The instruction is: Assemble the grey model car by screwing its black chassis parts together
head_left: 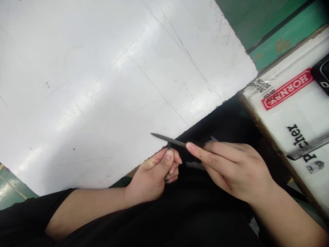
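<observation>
My right hand (231,166) is closed around a thin, dark, pointed file (168,139), its index finger stretched along the tool. The file's tip points left, over the edge of the white board (89,85). Between thumb and forefinger, my left hand (159,168) pinches a small dark piece (169,145) that stands up just under the file. File and piece appear to touch. Most of the piece is hidden by my fingers, so its kind does not show.
At the right lies a white box (282,130) with a red HORNBY label and clear plastic over it. A black object (321,73) rests on the box at the right edge. The board's rough edge runs just beyond my hands. Green floor (277,31) shows at top right.
</observation>
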Demonstrator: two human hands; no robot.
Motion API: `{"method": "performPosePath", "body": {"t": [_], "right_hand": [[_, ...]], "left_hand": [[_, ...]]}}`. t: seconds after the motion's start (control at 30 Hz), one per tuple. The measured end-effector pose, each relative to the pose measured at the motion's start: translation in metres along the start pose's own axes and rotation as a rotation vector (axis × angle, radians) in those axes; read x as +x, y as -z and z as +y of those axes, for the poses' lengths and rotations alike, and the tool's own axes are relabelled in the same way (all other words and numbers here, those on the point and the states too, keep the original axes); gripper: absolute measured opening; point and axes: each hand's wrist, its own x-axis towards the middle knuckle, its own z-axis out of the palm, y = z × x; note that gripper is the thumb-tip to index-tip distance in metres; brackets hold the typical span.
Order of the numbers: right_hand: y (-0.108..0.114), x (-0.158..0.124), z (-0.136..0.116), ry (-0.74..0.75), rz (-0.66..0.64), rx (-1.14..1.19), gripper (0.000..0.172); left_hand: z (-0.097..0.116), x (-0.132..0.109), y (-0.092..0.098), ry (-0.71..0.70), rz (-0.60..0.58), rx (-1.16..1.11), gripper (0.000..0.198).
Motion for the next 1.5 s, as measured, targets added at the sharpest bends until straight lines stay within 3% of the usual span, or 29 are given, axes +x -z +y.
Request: {"method": "performPosePath", "body": {"t": [0.17, 0.43, 0.67, 1.0, 1.2, 1.37, 1.5], "right_hand": [[0.001, 0.001, 0.003, -0.018, -0.002, -0.008, 0.089], [-0.003, -0.005, 0.003, -0.03, 0.026, 0.03, 0.082], [-0.009, 0.002, 0.002, 0.014, 0.038, 0.014, 0.053], [-0.011, 0.002, 0.001, -0.008, 0.045, -0.003, 0.053], [-0.008, -0.006, 0.005, -0.033, 0.032, -0.035, 0.065], [-0.018, 0.006, 0.004, -0.028, 0.05, -0.003, 0.052], [-0.006, -0.019, 0.005, -0.061, 0.07, -0.023, 0.075]], "left_hand": [[0.0, 0.0, 0.0, 0.018, -0.013, 0.002, 0.058], [-0.001, 0.0, -0.001, 0.016, -0.007, -0.008, 0.058], [0.001, -0.001, 0.0, 0.0, 0.017, -0.001, 0.054], [0.001, -0.001, 0.001, -0.003, -0.002, 0.002, 0.054], [0.002, -0.001, 0.001, 0.012, -0.022, 0.004, 0.057], [0.005, -0.001, 0.001, 0.004, -0.012, 0.008, 0.054], [0.005, -0.002, 0.002, 0.014, -0.03, 0.003, 0.056]]}}
